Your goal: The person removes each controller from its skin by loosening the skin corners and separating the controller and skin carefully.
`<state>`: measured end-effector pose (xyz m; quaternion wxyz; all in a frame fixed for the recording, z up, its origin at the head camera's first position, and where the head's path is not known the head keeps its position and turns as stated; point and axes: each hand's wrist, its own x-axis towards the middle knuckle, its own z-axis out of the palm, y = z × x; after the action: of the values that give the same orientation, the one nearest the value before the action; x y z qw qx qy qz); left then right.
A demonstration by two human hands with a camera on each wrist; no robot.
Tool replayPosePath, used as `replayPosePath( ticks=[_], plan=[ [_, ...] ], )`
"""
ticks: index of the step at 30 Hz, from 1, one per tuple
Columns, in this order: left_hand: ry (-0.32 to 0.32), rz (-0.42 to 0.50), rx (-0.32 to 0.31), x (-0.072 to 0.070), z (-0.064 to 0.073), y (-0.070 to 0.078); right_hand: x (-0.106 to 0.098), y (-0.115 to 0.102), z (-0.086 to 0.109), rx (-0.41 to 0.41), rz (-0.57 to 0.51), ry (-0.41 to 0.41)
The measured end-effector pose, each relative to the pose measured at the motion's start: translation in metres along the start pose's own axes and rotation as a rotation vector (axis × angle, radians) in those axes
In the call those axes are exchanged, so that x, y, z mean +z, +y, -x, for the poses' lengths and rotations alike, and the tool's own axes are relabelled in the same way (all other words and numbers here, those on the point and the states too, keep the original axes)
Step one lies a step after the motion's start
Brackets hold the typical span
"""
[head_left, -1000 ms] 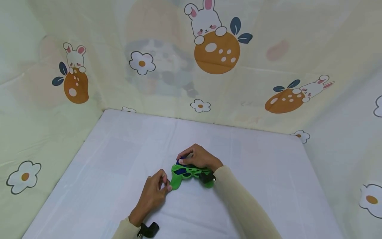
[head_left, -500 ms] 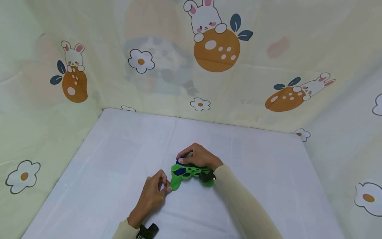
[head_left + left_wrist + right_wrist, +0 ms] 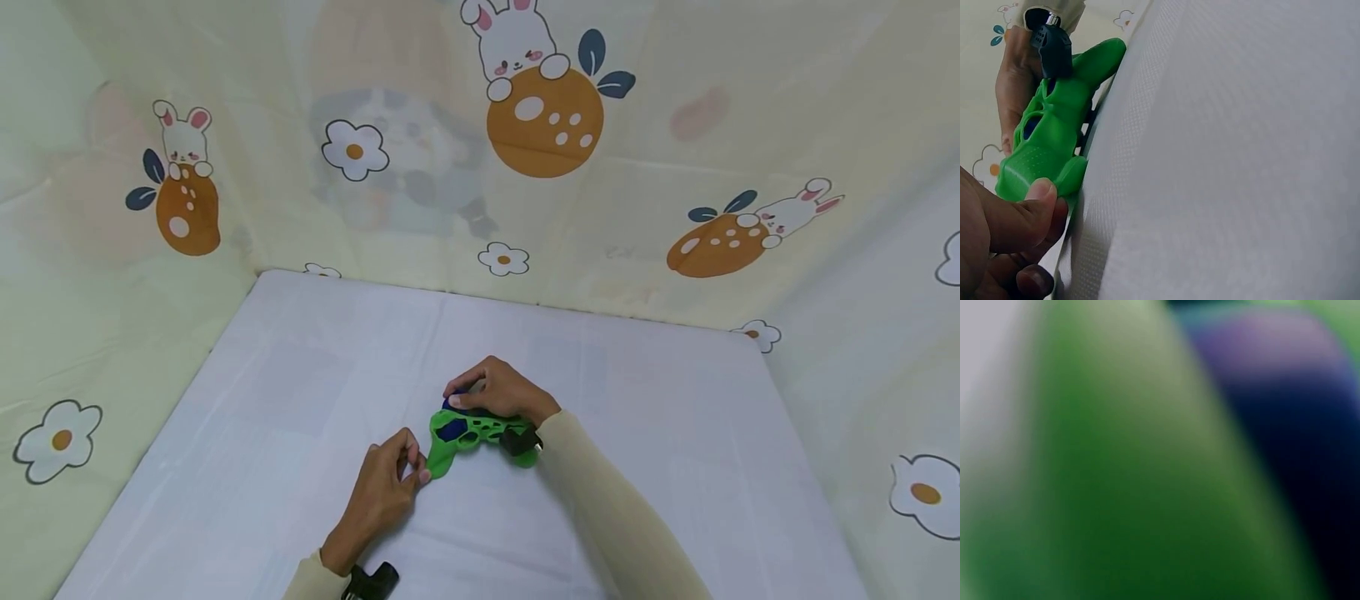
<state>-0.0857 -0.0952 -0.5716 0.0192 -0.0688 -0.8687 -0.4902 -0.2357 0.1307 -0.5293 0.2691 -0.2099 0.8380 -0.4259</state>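
A game controller (image 3: pixel 452 430), dark blue, sits inside a bright green rubbery cover (image 3: pixel 441 458) with cut-out holes, over the white table. My left hand (image 3: pixel 385 482) pinches the end of the cover's near left grip between thumb and fingers; the left wrist view shows the thumb (image 3: pixel 1041 189) pressed on the green cover (image 3: pixel 1063 122). Along the far edge, my right hand (image 3: pixel 504 390) grips the controller, its thumb and fingers at the blue upper left corner. The right wrist view is a close blur of green cover (image 3: pixel 1147 506) and dark blue controller (image 3: pixel 1297 462).
White cloth covers the table (image 3: pixel 300 375). Pale curtains (image 3: pixel 420 200) printed with rabbits and flowers stand at the back and both sides. A black wrist camera (image 3: pixel 375 581) is strapped at the left wrist; another (image 3: pixel 519 442) hangs before the cover's right part.
Both hands keep the same hold on the controller and its cover. The cover's right grip has risen very slightly in the view, while the head view has shifted a little.
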Motion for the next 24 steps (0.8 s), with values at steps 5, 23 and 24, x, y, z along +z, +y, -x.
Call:
replayPosePath(
  ticks=[5,23,24],
  plan=[
    [0.012,-0.007,0.014,-0.001,0.0005,-0.0006,0.0,0.0009,-0.0006,0.004,0.003,0.003],
    [-0.022,-0.004,-0.045,0.0009,0.0049,0.0004,0.0054,-0.0026,0.0054,-0.066,0.053,-0.023],
    [-0.02,-0.013,-0.042,0.0008,0.005,0.0008,0.005,-0.0033,0.0063,-0.074,0.064,-0.025]
  ],
)
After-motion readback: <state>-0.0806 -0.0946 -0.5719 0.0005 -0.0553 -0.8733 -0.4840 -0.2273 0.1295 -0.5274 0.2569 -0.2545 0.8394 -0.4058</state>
